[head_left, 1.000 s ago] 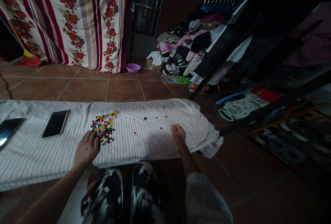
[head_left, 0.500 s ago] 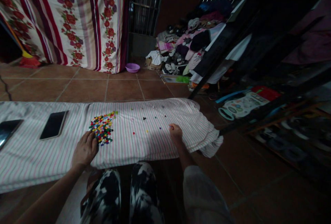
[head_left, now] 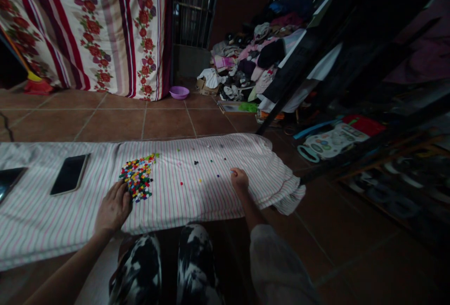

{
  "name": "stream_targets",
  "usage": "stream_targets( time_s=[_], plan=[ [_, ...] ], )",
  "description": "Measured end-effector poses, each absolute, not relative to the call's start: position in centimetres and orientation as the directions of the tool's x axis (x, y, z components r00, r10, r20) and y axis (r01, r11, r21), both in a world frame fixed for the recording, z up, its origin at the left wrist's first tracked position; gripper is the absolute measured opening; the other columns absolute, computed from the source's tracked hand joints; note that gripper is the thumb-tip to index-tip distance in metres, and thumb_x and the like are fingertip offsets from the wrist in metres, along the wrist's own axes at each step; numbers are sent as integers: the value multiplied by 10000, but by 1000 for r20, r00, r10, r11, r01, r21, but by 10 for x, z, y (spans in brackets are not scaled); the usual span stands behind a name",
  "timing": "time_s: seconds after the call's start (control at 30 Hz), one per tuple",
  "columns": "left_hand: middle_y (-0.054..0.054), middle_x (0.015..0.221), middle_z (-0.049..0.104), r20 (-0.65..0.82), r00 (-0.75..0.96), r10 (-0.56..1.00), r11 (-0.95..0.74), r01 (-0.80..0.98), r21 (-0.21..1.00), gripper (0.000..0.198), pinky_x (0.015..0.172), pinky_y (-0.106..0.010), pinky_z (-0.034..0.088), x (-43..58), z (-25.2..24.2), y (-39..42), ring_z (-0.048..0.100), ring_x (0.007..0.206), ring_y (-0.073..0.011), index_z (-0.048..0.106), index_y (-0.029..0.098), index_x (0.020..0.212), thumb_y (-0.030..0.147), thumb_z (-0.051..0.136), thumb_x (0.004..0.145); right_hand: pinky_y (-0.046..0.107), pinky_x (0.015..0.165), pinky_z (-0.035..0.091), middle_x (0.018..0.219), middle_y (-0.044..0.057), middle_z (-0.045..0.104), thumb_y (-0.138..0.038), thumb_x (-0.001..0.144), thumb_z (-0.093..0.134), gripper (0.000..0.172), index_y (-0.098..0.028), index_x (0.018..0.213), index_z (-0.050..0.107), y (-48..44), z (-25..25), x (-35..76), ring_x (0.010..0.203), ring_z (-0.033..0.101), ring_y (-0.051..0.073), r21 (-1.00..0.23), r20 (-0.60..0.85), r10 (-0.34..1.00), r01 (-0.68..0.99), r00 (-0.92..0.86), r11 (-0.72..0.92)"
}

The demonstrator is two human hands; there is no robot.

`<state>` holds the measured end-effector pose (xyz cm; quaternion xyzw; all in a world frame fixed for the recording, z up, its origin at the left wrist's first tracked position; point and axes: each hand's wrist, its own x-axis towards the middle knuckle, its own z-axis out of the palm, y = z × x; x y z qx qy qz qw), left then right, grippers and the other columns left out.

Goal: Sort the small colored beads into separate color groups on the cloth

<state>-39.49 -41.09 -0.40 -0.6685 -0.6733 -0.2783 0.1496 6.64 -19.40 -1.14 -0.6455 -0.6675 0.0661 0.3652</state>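
Note:
Several small, bright pieces lie in a multicoloured pile (head_left: 138, 173) on a striped cloth (head_left: 168, 202). My left hand (head_left: 114, 206) rests flat at the pile's near left edge, fingers stretched out and touching its border. To the right, single pieces lie apart on the cloth, among them a red piece (head_left: 181, 183), a yellow piece (head_left: 200, 180), a blue piece (head_left: 218, 176) and a small black cluster (head_left: 196, 162). My right hand (head_left: 239, 179) is closed in a pinch just right of the blue piece. What its fingertips hold is too small to make out.
Left of the pile lie a phone (head_left: 70, 174) and a second dark-screened device (head_left: 10, 180). Beyond the cloth, a purple basin (head_left: 179, 92) stands on the tiled floor near a heap of clothes (head_left: 253, 56). A dark pole (head_left: 281, 105) rises at the right.
The view has shifted slightly. Both hands keep nearly the same places on the cloth; the right fingers stay pinched and the pieces appear unmoved.

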Motion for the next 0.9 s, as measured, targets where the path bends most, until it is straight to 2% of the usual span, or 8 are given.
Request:
stream_targets(
  time_s=[0.2, 0.4, 0.6, 0.77, 0.9],
  plan=[
    [-155, 1144, 633, 592, -16, 806, -101, 981, 164, 340, 1049, -534, 459, -396, -4, -412, 514, 1256, -304, 553, 160, 1161, 280, 350, 916, 321, 769, 490, 827, 92, 675, -175, 685, 429, 347, -172, 862, 728, -198, -12, 65, 797, 579, 213, -601, 433, 891, 780, 133, 176],
    [-178, 1287, 567, 581, -131, 803, -21, 969, 247, 479, 1062, -550, 446, -395, -8, -415, 484, 1296, -312, 399, 150, 1377, 319, 353, 932, 374, 834, 498, 893, 128, 691, -231, 728, 397, 376, -144, 911, 714, -204, -12, 69, 859, 593, 237, -615, 452, 879, 767, 151, 185],
    [-196, 1350, 523, 583, -142, 800, -38, 958, 285, 502, 1081, -544, 429, -394, -7, -415, 455, 1325, -312, 354, 136, 1415, 314, 337, 945, 413, 896, 481, 947, 144, 695, -286, 814, 353, 368, -154, 906, 684, -234, -5, 70, 955, 584, 255, -604, 514, 841, 768, 168, 215],
    [-201, 1375, 484, 562, -225, 796, -11, 923, 385, 513, 1072, -552, 442, -391, -2, -416, 457, 1316, -315, 348, 147, 1425, 297, 354, 934, 400, 915, 491, 989, 134, 702, -367, 847, 387, 361, -173, 922, 682, -270, 11, 55, 981, 611, 240, -685, 427, 893, 695, 142, 217],
    [-170, 1376, 469, 503, -342, 793, 43, 856, 514, 463, 1075, -532, 456, -388, 2, -417, 480, 1291, -299, 467, 186, 1352, 277, 390, 905, 394, 845, 530, 1000, 138, 704, -429, 828, 430, 381, -175, 947, 688, -307, 11, 27, 945, 645, 247, -791, 337, 924, 587, 182, 173]
  ],
)
